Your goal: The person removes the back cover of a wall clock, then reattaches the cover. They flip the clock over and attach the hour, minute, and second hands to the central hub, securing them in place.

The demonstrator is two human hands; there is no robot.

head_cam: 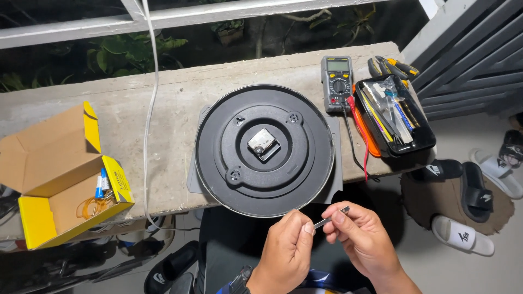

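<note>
Seen from above, two bare hands meet low in the frame, just in front of a concrete surface [163, 103]. The left hand [287, 251] is curled, thumb and forefinger pinching the near end of a thin grey metal strip [331, 219]. The right hand [364, 239] is also curled, its fingertips gripping the same strip a little further along, so the far tip pokes out up and to the right. The strip is slim, flat and short, held clear of the surface, just below the edge of a clock.

That clock, a round black wall clock [265, 150], lies face down on the surface, resting on a grey sheet, slightly overhanging the near edge. Its back shows raised concentric rings, and a small square silver and black movement [264, 144] sits at the centre.

To the right, an open black pencil-style case [419, 142] with an orange lining holds small tools and a clear plastic bag. Beside it lies a grey digital multimeter [338, 83] with red and black leads trailing over the edge. Pliers with yellow and black handles [393, 66] lie behind the case.

At far left, an open yellow cardboard box [32, 218] holds a small blue and white tube and orange loops. A white cable [148, 125] runs across the surface. Sandals lie on the floor.
</note>
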